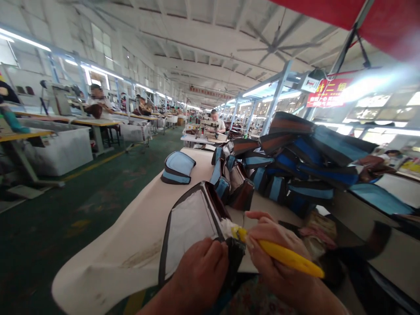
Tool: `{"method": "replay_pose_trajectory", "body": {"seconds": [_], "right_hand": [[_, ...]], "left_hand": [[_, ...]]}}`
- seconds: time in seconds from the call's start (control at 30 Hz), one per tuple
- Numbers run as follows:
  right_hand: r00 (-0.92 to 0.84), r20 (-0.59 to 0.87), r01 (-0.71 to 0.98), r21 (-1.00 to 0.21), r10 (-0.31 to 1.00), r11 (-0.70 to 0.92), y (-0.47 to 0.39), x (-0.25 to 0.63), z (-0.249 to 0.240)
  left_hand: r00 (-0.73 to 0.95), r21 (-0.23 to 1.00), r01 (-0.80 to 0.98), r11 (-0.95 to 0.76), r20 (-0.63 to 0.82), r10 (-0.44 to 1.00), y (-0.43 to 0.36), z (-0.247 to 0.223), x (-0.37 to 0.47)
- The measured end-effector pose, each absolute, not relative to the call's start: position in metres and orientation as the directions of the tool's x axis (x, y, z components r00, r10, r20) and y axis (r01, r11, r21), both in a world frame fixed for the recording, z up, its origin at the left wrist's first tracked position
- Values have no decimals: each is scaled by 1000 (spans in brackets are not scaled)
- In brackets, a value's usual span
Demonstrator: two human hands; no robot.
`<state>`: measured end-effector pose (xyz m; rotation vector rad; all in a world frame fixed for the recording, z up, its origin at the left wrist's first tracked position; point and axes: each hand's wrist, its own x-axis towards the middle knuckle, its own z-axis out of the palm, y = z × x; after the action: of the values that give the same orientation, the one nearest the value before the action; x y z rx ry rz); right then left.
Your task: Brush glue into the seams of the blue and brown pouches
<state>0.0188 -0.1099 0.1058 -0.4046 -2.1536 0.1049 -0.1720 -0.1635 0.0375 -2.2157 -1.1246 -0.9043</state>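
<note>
My right hand point(278, 249) is closed round a brush with a yellow handle point(288, 258). Its whitish bristles point(226, 227) meet the dark edge of a sewn piece, which has a pale grey panel point(192, 216) framed by black trim. My left hand point(205, 267) grips the near edge of that piece, fingers curled over it. The piece lies tilted on the cream-covered table point(138, 245). Part of its near side is hidden behind my left hand.
Beyond the piece lies a light-blue and black piece point(179, 166). A tall heap of blue, brown and black pieces point(295, 162) fills the table's right side. Left of the table runs a green floor point(108, 188), with a white bin point(62, 146). Several people sit at machines farther back.
</note>
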Motion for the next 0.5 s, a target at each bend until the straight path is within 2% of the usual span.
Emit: {"method": "replay_pose_trajectory", "body": {"seconds": [0.1,0.2,0.3,0.43,0.5], "right_hand": [[-727,630,249,-132,275,959,-106,24,117],[-701,646,322,-93,303,942,-103,33,127],[-657,690,304,-126,304,944,-104,33,132],[-805,514,259,-148,297,955,-104,26,129],[-788,534,279,-133,306,951,-103,24,128]], "left_hand": [[489,-154,814,-560,702,518,-167,39,-169],[514,-164,802,-574,679,524,-169,39,-169],[517,-147,795,-588,671,532,-169,38,-168],[529,-139,793,-593,639,558,-170,37,-167],[538,-151,793,-590,628,562,-172,37,-167]]}}
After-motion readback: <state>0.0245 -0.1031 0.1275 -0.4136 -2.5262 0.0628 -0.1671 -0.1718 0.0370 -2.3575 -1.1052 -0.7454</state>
